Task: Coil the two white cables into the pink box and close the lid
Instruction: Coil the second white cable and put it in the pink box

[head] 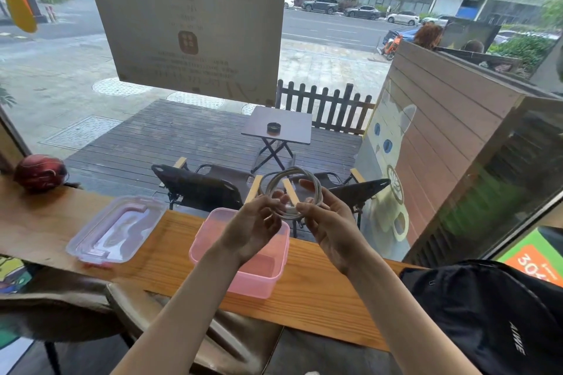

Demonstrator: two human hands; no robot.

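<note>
A white cable (307, 175) is wound into a round coil of several loops, held up in the air above the far edge of the pink box (265, 278). My left hand (257, 226) pinches the coil's lower left side. My right hand (327, 222) grips its lower right side, near a white plug end. The pink box stands open on the wooden counter, just below my hands; its inside is partly hidden by my left wrist. The clear lid (114, 229) lies upside down to the left of the box. I see only one cable.
A narrow wooden counter (320, 292) runs along a window. A black backpack (487, 319) rests at the right end. A dark red helmet (39, 172) sits at the far left. A brown chair (91, 310) stands below the counter's near edge.
</note>
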